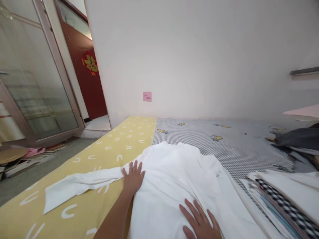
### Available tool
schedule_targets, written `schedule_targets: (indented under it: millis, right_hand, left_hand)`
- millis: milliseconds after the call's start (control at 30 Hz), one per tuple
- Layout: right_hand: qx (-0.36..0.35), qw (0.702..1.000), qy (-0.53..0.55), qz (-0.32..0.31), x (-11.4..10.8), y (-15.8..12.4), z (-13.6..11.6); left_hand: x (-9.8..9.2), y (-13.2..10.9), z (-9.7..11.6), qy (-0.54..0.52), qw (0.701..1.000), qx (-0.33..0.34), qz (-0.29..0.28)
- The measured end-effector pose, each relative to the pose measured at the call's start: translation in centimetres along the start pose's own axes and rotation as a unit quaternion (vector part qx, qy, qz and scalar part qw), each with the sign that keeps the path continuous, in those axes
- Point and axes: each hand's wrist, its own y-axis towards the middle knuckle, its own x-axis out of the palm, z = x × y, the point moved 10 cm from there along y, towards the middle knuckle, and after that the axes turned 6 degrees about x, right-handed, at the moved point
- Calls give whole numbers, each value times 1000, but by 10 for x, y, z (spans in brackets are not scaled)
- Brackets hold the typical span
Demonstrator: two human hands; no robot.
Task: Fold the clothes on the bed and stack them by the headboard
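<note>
A white long-sleeved garment lies spread on the bed, its collar end toward the wall. One sleeve stretches out to the left over the yellow sheet. My left hand rests with fingers spread where that sleeve meets the body. Lower down, my right hand lies on the front of the garment, fingers apart, near the bottom edge of the view. Soft creases run across the fabric between the two hands. Neither hand grips anything.
To the right is a stack of folded clothes, with dark fabric behind it. A checked grey sheet covers the bed's right side. A pink note is on the wall. Books lie on the floor at left.
</note>
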Motion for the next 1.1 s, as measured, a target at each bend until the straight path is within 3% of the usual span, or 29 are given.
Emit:
schedule_targets:
  millis: [100,200,333,467,600,767,867,967,1100]
  right_hand:
    - [20,1000,13,-1,-22,-1,-12]
    - [40,999,12,-1,-40,-5,-24]
    - [46,999,-15,-3,-48,-8,-30]
    - [60,997,-43,-15,-46,-7,-34]
    - [80,994,-60,-43,-53,-16,-54]
    - [-81,996,17,-22,-76,-41,-111]
    - [-117,993,25,-8,-72,-42,-108]
    - [-148,988,33,-22,-46,-34,-94]
    - [-241,967,0,85,-30,-34,-91]
  left_hand:
    - [-5,-29,11,-46,999,29,-5]
    - [-12,-71,7,-103,994,25,-14]
    - [-22,-145,-7,-108,993,-40,4]
    - [-20,-221,5,-116,988,-103,-16]
    - [-26,-264,17,-158,973,-170,-16]
    - [-54,-268,-12,-241,942,-230,47]
    - [-66,-257,-32,-261,943,-204,43]
    - [-77,-242,-57,-283,939,-191,36]
    - [-111,-206,-109,-240,945,-212,67]
